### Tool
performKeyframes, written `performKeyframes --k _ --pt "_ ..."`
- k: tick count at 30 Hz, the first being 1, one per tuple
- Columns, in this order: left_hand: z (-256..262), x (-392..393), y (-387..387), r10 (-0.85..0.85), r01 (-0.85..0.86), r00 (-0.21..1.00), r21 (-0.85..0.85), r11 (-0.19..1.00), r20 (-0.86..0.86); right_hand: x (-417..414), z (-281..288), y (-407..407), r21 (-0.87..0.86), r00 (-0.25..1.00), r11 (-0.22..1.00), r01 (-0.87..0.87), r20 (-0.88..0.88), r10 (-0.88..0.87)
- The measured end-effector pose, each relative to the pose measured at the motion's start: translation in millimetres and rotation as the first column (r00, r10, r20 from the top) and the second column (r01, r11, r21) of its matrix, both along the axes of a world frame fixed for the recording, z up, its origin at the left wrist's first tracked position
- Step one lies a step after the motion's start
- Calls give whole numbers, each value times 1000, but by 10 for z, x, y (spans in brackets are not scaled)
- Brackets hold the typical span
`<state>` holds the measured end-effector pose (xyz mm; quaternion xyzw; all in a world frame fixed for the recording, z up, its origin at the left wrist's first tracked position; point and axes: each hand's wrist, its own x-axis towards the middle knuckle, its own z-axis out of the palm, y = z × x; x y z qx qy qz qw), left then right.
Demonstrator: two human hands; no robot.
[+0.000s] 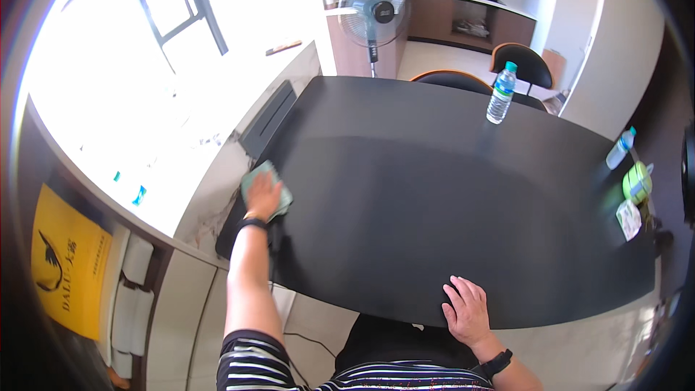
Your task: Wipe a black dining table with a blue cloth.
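Observation:
My left hand (264,196) lies flat on a pale green cloth (283,203) at the left edge of a black dining table (412,201). The cloth spreads out past the fingers on both sides, and part of it is hidden under the palm. My left arm is stretched far forward. Over the near edge of the tabletop, my right hand (468,312) is held with its fingers a little apart and nothing in it. Whether its fingertips touch the table, I cannot tell.
Beyond the left edge stand a dark grey slotted panel (269,119) and a bright windowsill (201,174). Water bottles (500,95) (620,149), a green container (637,183) and a tissue pack (630,221) stand on the table. Chairs (524,68) and a fan (374,11) are behind it.

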<state>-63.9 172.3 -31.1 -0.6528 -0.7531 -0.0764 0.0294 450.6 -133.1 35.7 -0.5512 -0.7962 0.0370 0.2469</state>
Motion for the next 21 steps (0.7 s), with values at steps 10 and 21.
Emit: performKeyframes --k 10,21 --pt "151 -122 -1994 141 -133 989 -136 982 52 96 27 -43 1 1000 1000 15 -5 -15" --pt "588 2565 -2178 -747 751 656 -200 629 113 126 -29 -81 -10 999 1000 -1 -39 0"
